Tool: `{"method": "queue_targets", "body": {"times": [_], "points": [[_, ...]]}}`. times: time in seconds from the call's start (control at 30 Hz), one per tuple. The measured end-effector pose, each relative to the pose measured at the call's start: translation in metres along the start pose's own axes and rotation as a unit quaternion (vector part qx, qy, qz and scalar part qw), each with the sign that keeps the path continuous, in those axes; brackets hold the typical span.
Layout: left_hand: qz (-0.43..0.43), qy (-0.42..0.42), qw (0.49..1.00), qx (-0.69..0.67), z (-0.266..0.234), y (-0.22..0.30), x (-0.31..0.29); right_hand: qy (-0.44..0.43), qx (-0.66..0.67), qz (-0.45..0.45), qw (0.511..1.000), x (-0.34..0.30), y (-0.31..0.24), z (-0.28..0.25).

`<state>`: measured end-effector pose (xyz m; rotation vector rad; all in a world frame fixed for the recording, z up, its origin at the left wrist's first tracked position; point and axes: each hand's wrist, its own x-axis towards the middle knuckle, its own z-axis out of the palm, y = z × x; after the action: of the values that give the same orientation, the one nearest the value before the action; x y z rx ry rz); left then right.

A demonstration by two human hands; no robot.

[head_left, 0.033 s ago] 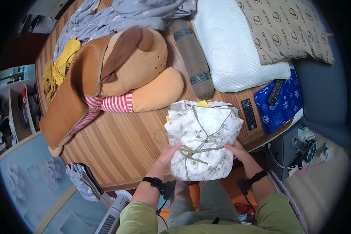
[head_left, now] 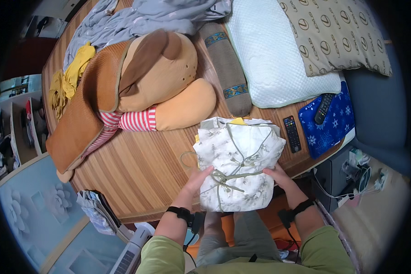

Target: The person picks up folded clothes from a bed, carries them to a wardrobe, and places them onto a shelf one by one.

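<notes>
A folded white wrap top (head_left: 255, 187) with a leafy print and green ties lies over the front edge of the mat-covered bed. Grey and yellow folded cloth (head_left: 239, 121) peeks out beneath its far edge. My left hand (head_left: 198, 178) holds the left side of the folded top, thumb on the upper face. On the opposite side, my right hand (head_left: 278, 175) grips it the same way. The undersides, where the other fingers are, stay hidden. A loose green tie (head_left: 187, 160) loops out beyond the left side.
A large plush dog (head_left: 169, 73) lies to the left under a brown woven mat (head_left: 80, 123). Beyond the top are a grey bolster (head_left: 226, 68), a white pillow (head_left: 265, 59) and a beige printed pillow (head_left: 342, 36). Remote controls (head_left: 292, 134) lie on the right, one on a blue snowflake pad (head_left: 315, 139).
</notes>
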<state>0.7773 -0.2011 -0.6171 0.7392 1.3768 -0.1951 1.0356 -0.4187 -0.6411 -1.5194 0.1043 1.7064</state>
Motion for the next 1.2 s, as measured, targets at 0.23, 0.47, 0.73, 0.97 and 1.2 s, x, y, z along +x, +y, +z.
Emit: {"method": "queue_targets", "body": {"times": [0.23,0.47,0.73,0.97,1.2], "points": [[-0.086,-0.104,0.991,-0.013,0.003,0.027,-0.016,-0.008,0.101,0.083,0.991,-0.003,-0.006,-0.001],[-0.052,-0.117,0.99,-0.066,-0.007,-0.012,-0.016,0.002,0.042,0.058,0.997,-0.002,0.02,-0.006],[-0.061,-0.106,0.986,-0.118,-0.035,-0.051,-0.057,-0.024,0.049,0.093,0.994,-0.019,0.002,0.042],[-0.032,-0.088,0.962,-0.258,-0.091,-0.118,-0.141,-0.075,-0.028,0.031,0.996,-0.067,0.002,0.138],[0.056,-0.021,0.92,-0.388,-0.187,-0.224,-0.272,-0.213,-0.156,-0.029,0.964,-0.146,0.027,0.297]]}}
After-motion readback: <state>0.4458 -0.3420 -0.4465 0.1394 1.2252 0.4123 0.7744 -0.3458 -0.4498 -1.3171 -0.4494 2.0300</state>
